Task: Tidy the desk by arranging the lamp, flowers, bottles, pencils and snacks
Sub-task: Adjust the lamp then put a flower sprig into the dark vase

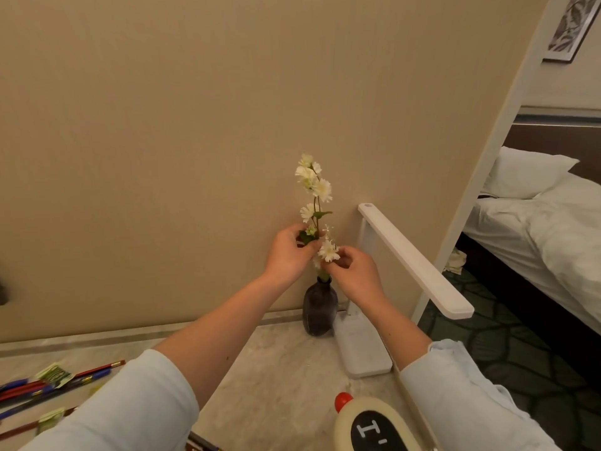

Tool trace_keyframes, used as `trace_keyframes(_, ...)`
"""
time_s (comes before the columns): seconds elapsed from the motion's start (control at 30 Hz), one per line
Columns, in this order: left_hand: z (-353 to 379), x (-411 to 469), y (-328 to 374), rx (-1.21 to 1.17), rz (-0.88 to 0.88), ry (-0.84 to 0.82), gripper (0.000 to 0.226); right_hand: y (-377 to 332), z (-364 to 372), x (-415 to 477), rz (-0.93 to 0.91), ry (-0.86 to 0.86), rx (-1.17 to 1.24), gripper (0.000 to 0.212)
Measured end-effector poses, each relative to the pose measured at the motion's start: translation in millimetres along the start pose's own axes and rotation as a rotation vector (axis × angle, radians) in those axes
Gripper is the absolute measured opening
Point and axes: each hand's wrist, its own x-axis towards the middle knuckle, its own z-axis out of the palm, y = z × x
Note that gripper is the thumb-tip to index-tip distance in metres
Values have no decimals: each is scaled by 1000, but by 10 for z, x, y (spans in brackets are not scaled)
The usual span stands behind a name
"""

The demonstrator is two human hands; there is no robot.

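Note:
A stem of white flowers (313, 180) stands in a dark glass vase (318, 307) at the back of the marble desk (276, 379), against the wall. My left hand (287, 253) grips the stem at its green leaves above the vase's neck. My right hand (353, 271) pinches a low white blossom on the same stem. A white desk lamp (413, 258) stands just right of the vase, its flat base touching the vase's side. Red and blue pencils (58, 385) lie loose at the desk's left, with small green snack packets (53, 374) among them. A cream bottle with a red cap (370, 424) lies near the front edge.
The beige wall (162, 141) runs right behind the desk. The desk ends to the right of the lamp, where patterned carpet (507, 346) and a bed with white linen (546, 229) lie beyond a white frame.

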Motion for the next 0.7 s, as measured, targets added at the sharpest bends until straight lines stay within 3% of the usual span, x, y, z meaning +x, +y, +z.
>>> trace_keyframes(0.3,84,-76,-207,107,-16,-21,25,34,30,-149,144,2,218,22)
trace_keyframes(0.57,104,-131,-236,128,-71,-44,23,59,-42,-274,191,-15,226,31)
trace_keyframes(0.7,53,-206,-161,118,-79,-13,47,0,-70,-351,210,1,209,37)
